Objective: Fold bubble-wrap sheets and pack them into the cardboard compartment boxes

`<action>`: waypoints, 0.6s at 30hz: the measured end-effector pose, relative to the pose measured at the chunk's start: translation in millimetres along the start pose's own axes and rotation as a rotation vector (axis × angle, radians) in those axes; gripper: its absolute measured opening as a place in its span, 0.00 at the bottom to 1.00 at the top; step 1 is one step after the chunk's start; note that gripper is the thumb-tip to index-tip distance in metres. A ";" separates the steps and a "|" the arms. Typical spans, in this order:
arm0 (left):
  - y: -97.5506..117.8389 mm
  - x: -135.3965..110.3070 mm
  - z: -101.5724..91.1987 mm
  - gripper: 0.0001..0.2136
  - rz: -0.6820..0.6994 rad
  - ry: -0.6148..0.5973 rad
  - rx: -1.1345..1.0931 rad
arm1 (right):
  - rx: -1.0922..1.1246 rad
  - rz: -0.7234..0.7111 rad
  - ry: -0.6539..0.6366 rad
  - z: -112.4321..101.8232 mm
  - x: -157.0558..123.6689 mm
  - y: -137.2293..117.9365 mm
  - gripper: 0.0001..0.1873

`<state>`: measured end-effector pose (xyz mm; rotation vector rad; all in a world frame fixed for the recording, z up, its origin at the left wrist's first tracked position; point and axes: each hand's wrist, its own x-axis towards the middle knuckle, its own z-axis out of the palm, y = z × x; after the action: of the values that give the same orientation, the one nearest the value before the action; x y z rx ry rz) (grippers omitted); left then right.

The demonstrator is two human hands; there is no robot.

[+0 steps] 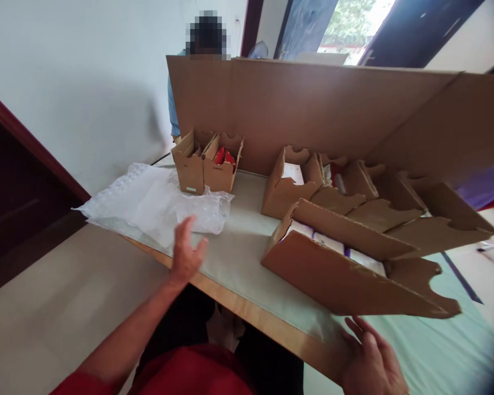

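Observation:
My left hand (186,253) hovers open over the table's near edge, fingers stretched toward a sheet of bubble wrap (148,200) just ahead of it. My right hand (372,359) rests open at the table's front edge, fingers spread, just below an open cardboard box (337,274) that lies tilted with white packets inside. Neither hand holds anything.
Two small open cartons (206,162) stand at the back, one with red items. More open boxes (354,192) crowd the right side. A large cardboard sheet (313,104) stands upright behind them, with a person (173,104) beyond it. The table (239,247) has a pale green cover.

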<state>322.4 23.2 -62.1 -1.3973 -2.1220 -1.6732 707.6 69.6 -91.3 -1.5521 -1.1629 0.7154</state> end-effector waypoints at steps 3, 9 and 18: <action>-45.0 43.8 -59.9 0.21 -0.063 0.115 0.252 | -0.014 0.051 0.059 6.4 -27.0 2.2 0.21; -108.5 106.1 -121.0 0.21 -0.374 -0.061 0.670 | -0.117 -0.234 -0.472 65.7 -55.0 -16.5 0.21; -91.8 103.6 -128.2 0.08 -0.284 -0.063 0.521 | -0.148 -0.485 -0.687 233.1 -16.3 -96.1 0.38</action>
<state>143.4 -18.0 -18.6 -1.0411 -2.6312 -1.0216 466.4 142.2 -71.9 -1.0766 -2.0508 0.8656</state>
